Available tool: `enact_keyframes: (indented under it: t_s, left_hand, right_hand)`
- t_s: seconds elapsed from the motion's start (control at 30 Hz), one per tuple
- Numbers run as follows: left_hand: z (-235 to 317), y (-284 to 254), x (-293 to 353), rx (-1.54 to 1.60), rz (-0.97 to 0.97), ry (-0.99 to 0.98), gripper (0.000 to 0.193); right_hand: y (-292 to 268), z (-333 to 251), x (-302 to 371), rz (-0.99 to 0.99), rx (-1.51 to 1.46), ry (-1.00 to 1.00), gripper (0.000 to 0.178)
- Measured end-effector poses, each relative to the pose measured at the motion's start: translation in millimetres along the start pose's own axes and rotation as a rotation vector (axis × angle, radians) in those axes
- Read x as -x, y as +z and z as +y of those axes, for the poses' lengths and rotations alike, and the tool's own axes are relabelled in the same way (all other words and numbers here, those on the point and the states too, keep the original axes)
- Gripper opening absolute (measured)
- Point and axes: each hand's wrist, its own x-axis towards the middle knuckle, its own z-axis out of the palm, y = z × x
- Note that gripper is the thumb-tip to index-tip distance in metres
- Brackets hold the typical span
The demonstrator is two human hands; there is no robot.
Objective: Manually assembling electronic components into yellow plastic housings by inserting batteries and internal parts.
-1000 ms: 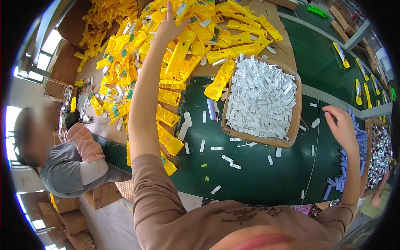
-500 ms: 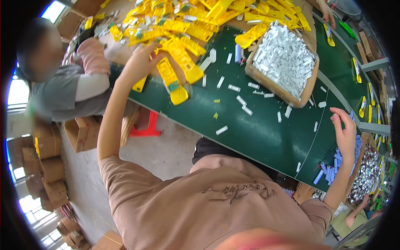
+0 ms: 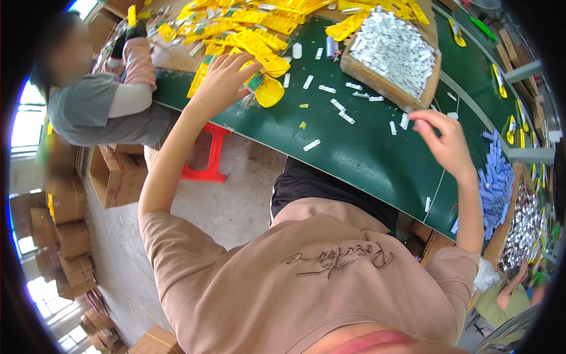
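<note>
My left hand (image 3: 223, 85) is closed around a yellow plastic housing (image 3: 269, 93) at the near edge of the yellow heap. A small green circuit board (image 3: 256, 81) with thin dark wires shows on that housing by my fingertips. The palm hides the rest of it. Over the right part of the table, my right hand (image 3: 443, 141) has its thumb and forefinger slightly apart, with nothing visible between them. Just beyond those fingertips lies a small white plastic piece (image 3: 404, 121), and another white piece (image 3: 393, 128) rests beside it.
A cardboard tray (image 3: 377, 82) of white pieces stands on the green table (image 3: 354, 153). Blue cylinders (image 3: 495, 183) pile up at right, beside a box of shiny metal parts (image 3: 522, 236). A co-worker (image 3: 112, 100) sits at left near a red stool (image 3: 215, 156).
My left hand has shifted right and closed on the housing, which has turned and moved away from the table edge. My right hand has moved left, toward the loose white pieces. The view has shifted slightly.
</note>
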Motion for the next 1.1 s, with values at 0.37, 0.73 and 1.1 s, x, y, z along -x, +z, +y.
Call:
enact_keyframes:
  t_s: [0.37,0.73,1.1]
  left_hand:
    - [124,-82,-55,-0.376,0.304,0.240,0.067]
    - [163,-28,-66,1.797,0.273,0.069,0.076]
    - [160,-40,-64,1.651,0.502,0.100,0.044]
  right_hand:
    - [46,-29,-61,-0.182,-0.430,-0.228,0.044]
    - [47,-38,-20,-0.222,-0.912,-0.152,0.029]
    - [26,-1,32,-0.069,-0.858,-0.025,0.026]
